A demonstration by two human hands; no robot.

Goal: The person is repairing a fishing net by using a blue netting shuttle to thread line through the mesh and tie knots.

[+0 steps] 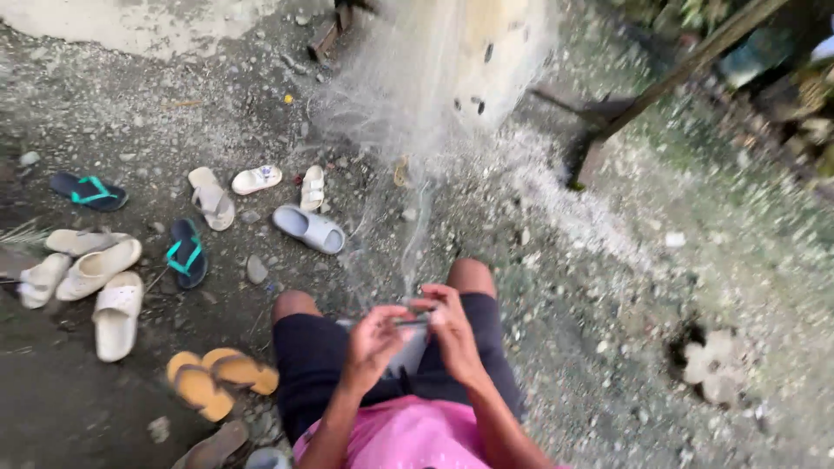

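Netting needle (410,320), thin and dark, lies level between both hands above the lap. Left hand (372,343) pinches its near end, fingers curled tight. Right hand (452,334) closes on the far end; exact finger contact blurred. Fishing net (426,78), pale and fine, hangs ahead and trails down to the hands. Sandals (308,227) scattered on gravel, well apart to the left.
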